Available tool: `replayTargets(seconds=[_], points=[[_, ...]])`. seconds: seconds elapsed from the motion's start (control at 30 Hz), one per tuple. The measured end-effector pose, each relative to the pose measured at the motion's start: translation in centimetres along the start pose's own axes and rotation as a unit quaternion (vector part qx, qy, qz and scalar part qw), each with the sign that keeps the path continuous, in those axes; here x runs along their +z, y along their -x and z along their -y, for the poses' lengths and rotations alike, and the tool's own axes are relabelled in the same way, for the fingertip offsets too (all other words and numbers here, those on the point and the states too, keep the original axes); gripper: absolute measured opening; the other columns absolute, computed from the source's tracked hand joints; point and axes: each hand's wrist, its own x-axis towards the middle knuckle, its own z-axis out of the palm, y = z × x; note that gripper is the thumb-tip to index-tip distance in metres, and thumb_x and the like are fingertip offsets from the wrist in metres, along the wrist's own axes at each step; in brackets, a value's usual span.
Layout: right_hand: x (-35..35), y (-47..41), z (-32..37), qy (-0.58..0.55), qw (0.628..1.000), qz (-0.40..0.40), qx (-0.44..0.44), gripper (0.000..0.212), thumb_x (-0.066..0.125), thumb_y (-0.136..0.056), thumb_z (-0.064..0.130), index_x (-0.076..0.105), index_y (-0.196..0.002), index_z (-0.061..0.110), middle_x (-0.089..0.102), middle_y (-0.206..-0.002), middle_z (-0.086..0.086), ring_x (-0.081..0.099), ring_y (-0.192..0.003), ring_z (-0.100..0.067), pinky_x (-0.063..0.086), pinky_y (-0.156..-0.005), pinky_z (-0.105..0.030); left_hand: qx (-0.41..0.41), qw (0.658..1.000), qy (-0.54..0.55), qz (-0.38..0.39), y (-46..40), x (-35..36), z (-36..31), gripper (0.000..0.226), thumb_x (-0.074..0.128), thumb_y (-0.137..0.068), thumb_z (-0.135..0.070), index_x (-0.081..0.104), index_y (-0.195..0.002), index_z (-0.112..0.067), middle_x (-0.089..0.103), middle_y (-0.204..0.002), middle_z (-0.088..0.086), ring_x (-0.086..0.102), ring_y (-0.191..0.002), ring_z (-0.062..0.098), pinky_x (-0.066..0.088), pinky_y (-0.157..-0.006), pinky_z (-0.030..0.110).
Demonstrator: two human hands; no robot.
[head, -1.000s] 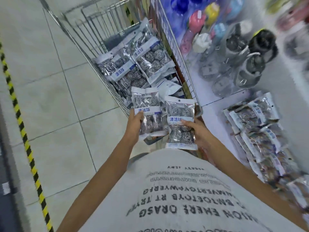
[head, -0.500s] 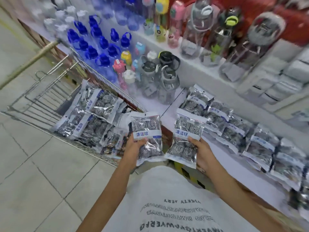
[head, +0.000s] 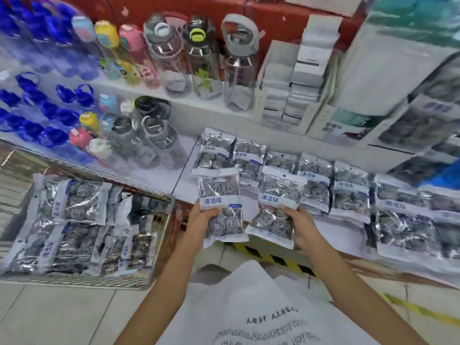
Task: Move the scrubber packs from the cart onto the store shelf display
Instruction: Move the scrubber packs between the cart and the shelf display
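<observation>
White shelf (head: 183, 168), crinkly foil scrubber packs (head: 315, 185)

Scrubber packs (head: 220, 202): glossy clear plastic, steel-wool coils inside; cart (head: 159, 245) wire metal.

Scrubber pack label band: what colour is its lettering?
Blue lettering on a white band, clearest in the head view.
</observation>
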Motion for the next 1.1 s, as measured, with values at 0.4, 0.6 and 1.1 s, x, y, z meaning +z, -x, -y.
replayTargets(seconds=[0.4,0.6,1.1], points=[[-0.7,-8.6,5.7,0.06,0.996,-0.069,-0.016,0.096,0.086,-0.083,0.025,0.03,-0.159,0.013,0.047,-0.156,-0.005,0.046,-0.141,-0.033,0.038,-0.115,-0.052,-0.001,0.995,-0.084,0.057,-8.7,6.5,-5.2,0.034,0.078,-0.088,-0.008,0.066,-0.117,-0.021,0.079,-0.105,0.006,0.074,-0.1,0.025,0.058,-0.09,0.046],[1.6,-13.5,7.7,0.109,0.986,-0.124,0.034,0.079,0.088,-0.079,0.027,0.05,-0.147,0.013,0.062,-0.14,-0.008,0.061,-0.123,-0.034,0.053,-0.071,-0.037,-0.043,0.984,-0.163,0.061,-15.2,8.4,-7.6,0.063,0.09,-0.073,-0.037,0.064,-0.128,-0.018,0.078,-0.113,0.004,0.064,-0.117,0.046,0.044,-0.099,0.07],[3.7,-21.0,9.0,0.16,0.971,-0.164,0.066,0.049,0.08,-0.089,0.02,0.059,-0.131,0.007,0.07,-0.118,-0.006,0.064,-0.11,-0.026,0.051,-0.103,-0.043,-0.052,0.965,-0.253,0.039,-24.1,12.4,-8.8,0.09,0.089,-0.074,-0.028,0.045,-0.152,-0.024,0.056,-0.145,0.006,0.067,-0.084,0.017,0.058,-0.052,0.022]])
